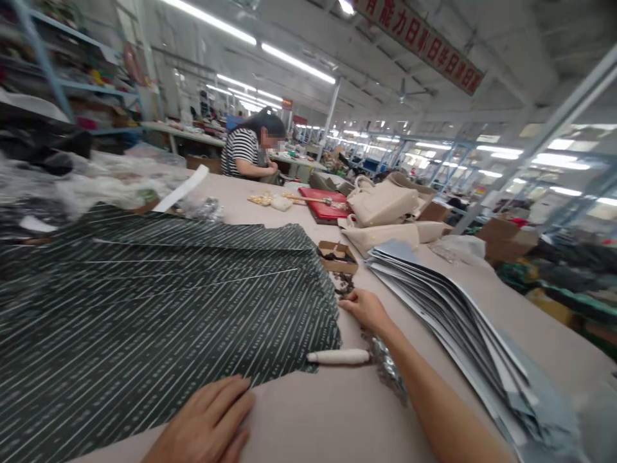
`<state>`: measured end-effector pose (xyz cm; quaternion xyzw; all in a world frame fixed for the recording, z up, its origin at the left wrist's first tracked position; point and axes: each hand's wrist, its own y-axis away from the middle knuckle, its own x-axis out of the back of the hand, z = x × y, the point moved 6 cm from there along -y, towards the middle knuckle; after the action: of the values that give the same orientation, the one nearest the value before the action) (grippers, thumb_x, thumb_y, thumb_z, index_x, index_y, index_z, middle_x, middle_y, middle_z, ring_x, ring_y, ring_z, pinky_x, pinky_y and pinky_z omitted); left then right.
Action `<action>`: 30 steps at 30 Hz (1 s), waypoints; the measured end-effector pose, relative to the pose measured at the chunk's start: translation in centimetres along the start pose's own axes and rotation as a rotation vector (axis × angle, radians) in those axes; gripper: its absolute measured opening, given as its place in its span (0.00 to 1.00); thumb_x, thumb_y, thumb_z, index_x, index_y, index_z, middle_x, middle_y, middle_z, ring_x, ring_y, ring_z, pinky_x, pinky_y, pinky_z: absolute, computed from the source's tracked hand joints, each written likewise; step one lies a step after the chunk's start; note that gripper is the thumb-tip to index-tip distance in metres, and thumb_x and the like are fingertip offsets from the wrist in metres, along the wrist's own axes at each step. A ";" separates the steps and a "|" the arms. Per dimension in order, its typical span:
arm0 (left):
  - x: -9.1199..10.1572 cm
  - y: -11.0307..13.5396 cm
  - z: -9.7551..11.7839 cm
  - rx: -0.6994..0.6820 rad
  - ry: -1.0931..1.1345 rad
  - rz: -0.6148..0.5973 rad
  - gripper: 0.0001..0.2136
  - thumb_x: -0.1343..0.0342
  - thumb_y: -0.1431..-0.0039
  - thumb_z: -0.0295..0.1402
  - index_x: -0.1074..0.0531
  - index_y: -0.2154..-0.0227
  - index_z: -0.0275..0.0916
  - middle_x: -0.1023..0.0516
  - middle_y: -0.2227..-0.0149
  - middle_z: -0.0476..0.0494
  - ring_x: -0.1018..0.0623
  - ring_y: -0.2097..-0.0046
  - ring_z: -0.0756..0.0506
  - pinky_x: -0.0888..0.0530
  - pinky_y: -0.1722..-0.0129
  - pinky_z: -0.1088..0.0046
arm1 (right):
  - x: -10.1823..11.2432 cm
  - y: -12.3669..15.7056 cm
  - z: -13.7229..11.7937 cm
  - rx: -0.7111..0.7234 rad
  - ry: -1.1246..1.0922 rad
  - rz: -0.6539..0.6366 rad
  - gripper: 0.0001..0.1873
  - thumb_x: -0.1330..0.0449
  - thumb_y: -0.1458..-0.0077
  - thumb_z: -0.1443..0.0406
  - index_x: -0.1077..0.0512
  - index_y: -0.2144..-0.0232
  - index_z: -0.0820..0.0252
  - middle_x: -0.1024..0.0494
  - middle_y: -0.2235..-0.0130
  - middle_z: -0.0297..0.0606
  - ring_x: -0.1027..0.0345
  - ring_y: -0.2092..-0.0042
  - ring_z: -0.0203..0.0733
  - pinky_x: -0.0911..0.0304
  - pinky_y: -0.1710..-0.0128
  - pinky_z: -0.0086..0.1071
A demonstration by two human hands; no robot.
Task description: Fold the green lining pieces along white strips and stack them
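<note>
A big stack of dark green fabric sheets with pale dotted stripes [159, 302] covers the left half of the beige table [313, 418]. My left hand [207, 421] lies flat on the table at the stack's near edge, fingers together and stretched out, holding nothing. My right hand [364, 308] reaches to the stack's right edge, its fingertips curled against the fabric corner beside a scatter of small dark bits [343, 281]. A white cylindrical handle [340, 356] lies on the table between my arms.
A fanned pile of grey sheets [453, 321] runs along the right. A small cardboard box [339, 256], cream handbags [383, 206] and a red case [324, 202] sit further back. A person in a striped top [245, 151] sits at the far end. Plastic bags [96, 180] pile at left.
</note>
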<state>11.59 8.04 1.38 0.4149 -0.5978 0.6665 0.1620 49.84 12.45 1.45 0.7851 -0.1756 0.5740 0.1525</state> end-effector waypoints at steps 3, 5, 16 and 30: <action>0.7 -0.9 0.6 0.156 0.132 -0.144 0.12 0.49 0.39 0.29 0.26 0.54 0.42 0.20 0.52 0.46 0.22 0.51 0.43 0.23 0.50 0.68 | -0.1 -0.6 -0.2 0.004 -0.019 -0.015 0.14 0.39 0.47 0.56 0.21 0.75 0.58 0.17 0.72 0.39 0.25 0.67 0.44 0.43 0.70 0.31; 0.7 -1.0 0.7 0.229 0.256 -0.209 0.11 0.49 0.40 0.27 0.27 0.56 0.42 0.21 0.53 0.46 0.22 0.51 0.44 0.23 0.49 0.67 | -0.2 -1.0 -0.3 0.001 -0.026 -0.027 0.15 0.39 0.49 0.56 0.23 0.80 0.57 0.20 0.77 0.38 0.26 0.71 0.45 0.45 0.72 0.32; 1.7 -0.6 -15.3 0.718 -0.040 -0.334 0.16 0.48 0.37 0.28 0.31 0.47 0.35 0.29 0.43 0.33 0.30 0.42 0.35 0.31 0.39 0.53 | 1.0 1.8 1.5 -0.070 -0.020 0.070 0.12 0.36 0.52 0.61 0.28 0.83 0.57 0.22 0.79 0.37 0.27 0.72 0.45 0.43 0.71 0.34; 1.9 -1.3 -19.0 0.831 -0.049 -0.494 0.08 0.46 0.46 0.35 0.29 0.63 0.40 0.27 0.56 0.35 0.26 0.51 0.31 0.27 0.52 0.56 | 1.4 4.9 4.4 -0.219 -0.554 0.137 0.11 0.36 0.38 0.62 0.25 0.58 0.64 0.20 0.60 0.38 0.25 0.63 0.38 0.27 0.62 0.35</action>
<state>4.49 25.48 4.77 0.5898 -0.1682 0.7803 0.1219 51.76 5.97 1.70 0.8770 -0.3238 0.3248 0.1435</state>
